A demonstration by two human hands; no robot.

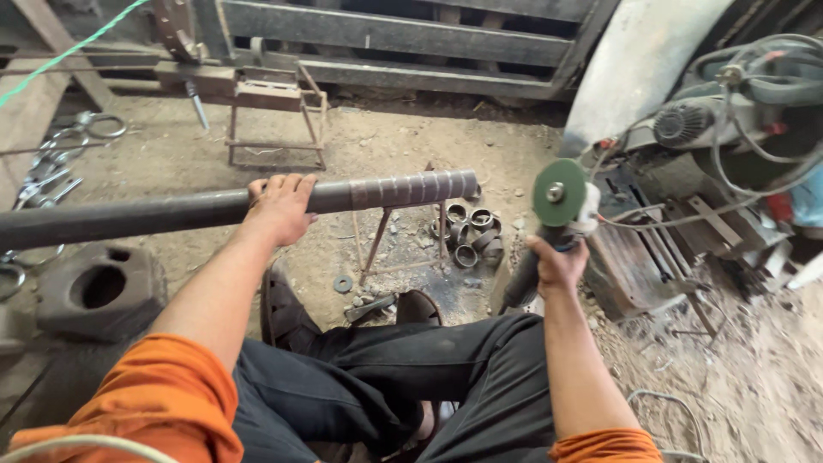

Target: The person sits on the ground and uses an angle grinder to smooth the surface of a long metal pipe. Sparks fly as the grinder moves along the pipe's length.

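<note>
A long dark metal pipe lies across the view from the left, its right end scored with several cut marks. My left hand rests over the pipe and grips it near the marked part. A small metal stand sits under the pipe's right end. My right hand holds an angle grinder upright, its green disc facing me, just right of the pipe's end and apart from it.
Several cut metal rings lie on the dirt floor below the pipe's end. A heavy dark metal block with a hole sits at left. Machinery with cables stands at right. My legs and sandals stretch out below.
</note>
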